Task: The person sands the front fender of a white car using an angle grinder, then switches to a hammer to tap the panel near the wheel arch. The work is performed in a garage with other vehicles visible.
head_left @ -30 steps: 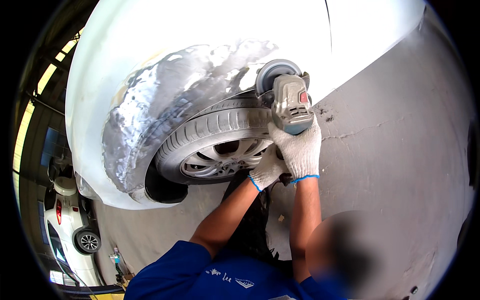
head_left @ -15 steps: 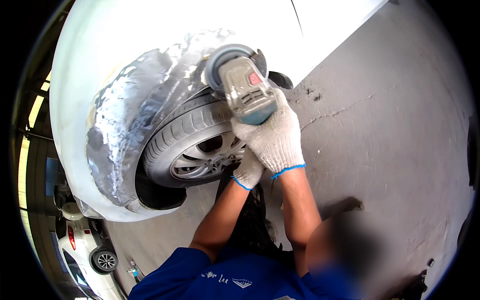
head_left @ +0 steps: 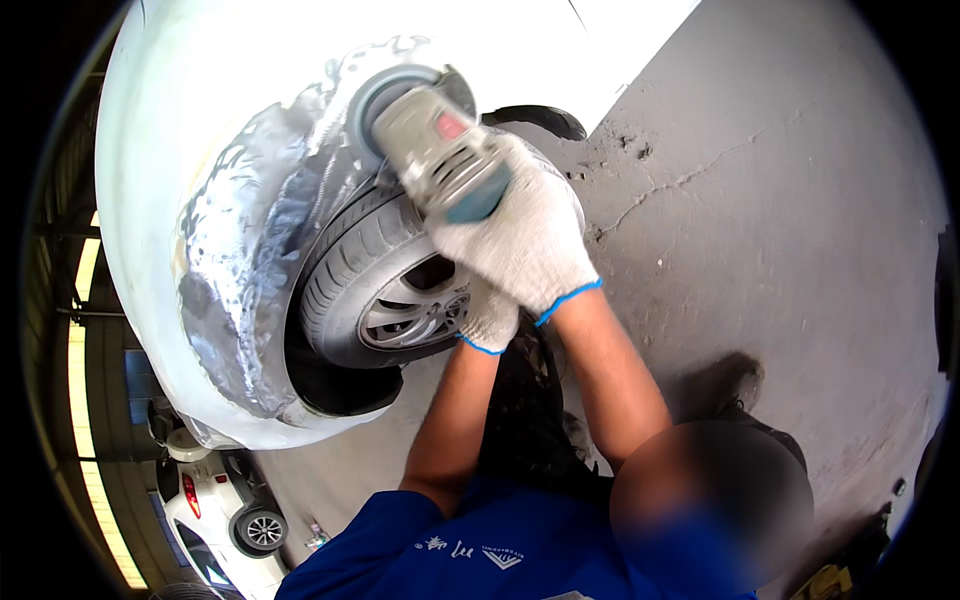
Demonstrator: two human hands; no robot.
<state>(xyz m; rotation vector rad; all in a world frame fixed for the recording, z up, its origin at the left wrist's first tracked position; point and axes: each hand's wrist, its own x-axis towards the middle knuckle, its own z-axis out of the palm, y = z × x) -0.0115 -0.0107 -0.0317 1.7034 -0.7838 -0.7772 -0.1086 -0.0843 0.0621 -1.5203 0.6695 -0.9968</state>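
Observation:
My right hand (head_left: 528, 232), in a white knit glove with a blue cuff, is wrapped round the body of an angle grinder (head_left: 440, 150). Below it, my left hand (head_left: 490, 318) wears a matching glove and reaches up under the tool's rear; the right hand and the grinder hide most of its fingers. The grey disc (head_left: 362, 112) lies against the upper edge of a white car's wheel arch. Bare, scuffed metal (head_left: 235, 250) runs along the arch to the left of the disc. Just beneath the grinder is the car's wheel (head_left: 345, 275), its tyre dusty.
The white car's panel (head_left: 145, 200) fills the upper left. Grey concrete floor (head_left: 780, 250) with a crack stretches to the right. A second white car (head_left: 225, 520) stands at the lower left. Dark debris (head_left: 635, 150) lies on the floor near the arch.
The grinder and both hands have moved left along the arch's upper edge, further over the bare metal. The view has shifted slightly too.

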